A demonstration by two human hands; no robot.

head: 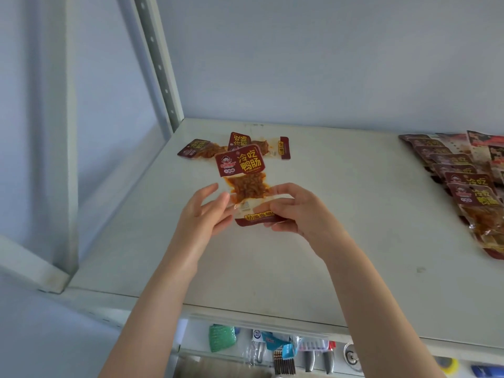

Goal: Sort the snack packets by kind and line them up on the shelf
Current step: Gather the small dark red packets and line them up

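Note:
I hold a clear snack packet point(246, 184) with a dark red label and yellow characters above the white shelf point(341, 214). My right hand point(297, 211) pinches its lower right edge, thumb on top. My left hand point(203, 211) touches its lower left edge with nearly straight fingers. Behind it, two or three loose packets point(237, 147) of the same kind lie at the back of the shelf. An overlapping row of such packets point(461, 178) runs along the right side.
A perforated white shelf post point(161, 69) rises at the back left, with the pale wall behind. Other packets point(488, 151) lie at the far right edge. Below the shelf's front lip hang packaged goods point(283, 350) and a green item point(221, 338).

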